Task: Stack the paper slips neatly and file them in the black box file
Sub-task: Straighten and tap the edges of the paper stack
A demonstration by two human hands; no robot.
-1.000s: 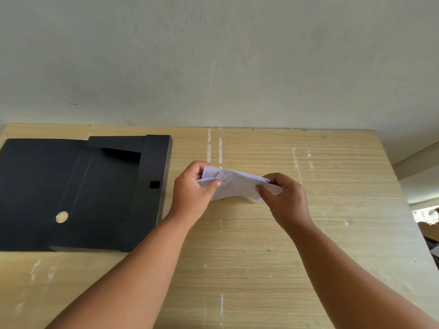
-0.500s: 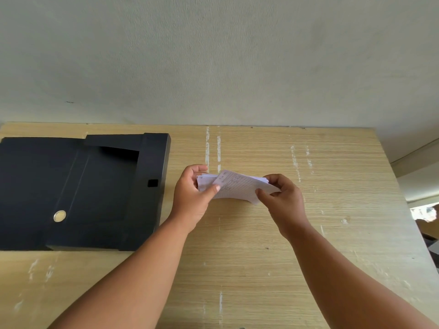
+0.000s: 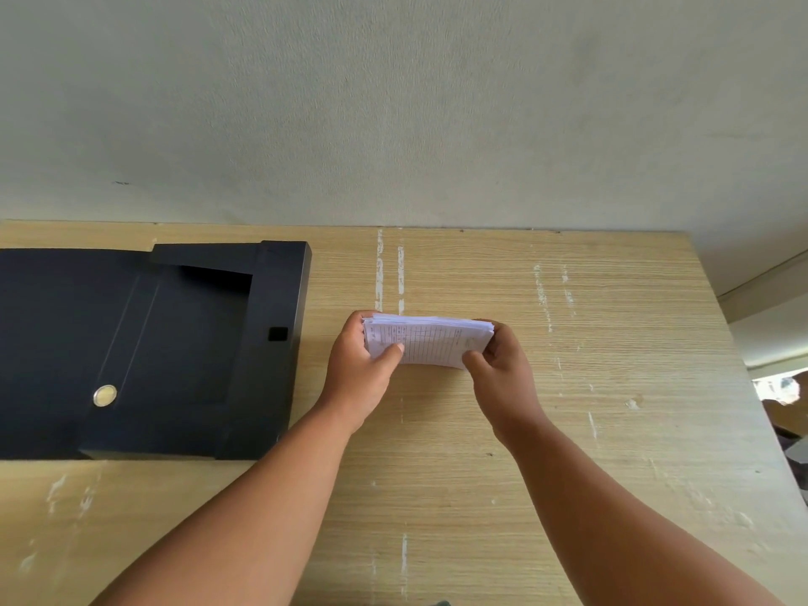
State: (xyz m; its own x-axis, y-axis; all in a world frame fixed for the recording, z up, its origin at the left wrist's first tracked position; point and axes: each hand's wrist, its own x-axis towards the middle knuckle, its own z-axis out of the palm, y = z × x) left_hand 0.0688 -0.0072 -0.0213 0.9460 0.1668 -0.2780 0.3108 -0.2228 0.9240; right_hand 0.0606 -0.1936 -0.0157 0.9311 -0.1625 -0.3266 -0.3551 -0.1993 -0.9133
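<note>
You have the paper slips (image 3: 430, 342) gathered in one bundle over the middle of the wooden table (image 3: 612, 387), your left hand (image 3: 363, 365) and right hand (image 3: 503, 365) each pinching an end. The black box file (image 3: 153, 352) lies open to your left, apart from the bundle.

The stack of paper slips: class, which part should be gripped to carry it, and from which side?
Grip the stack of paper slips by its two short ends, pinching from left and right. It is wide and thin, so the left hand and right hand keep the edges aligned.
</note>
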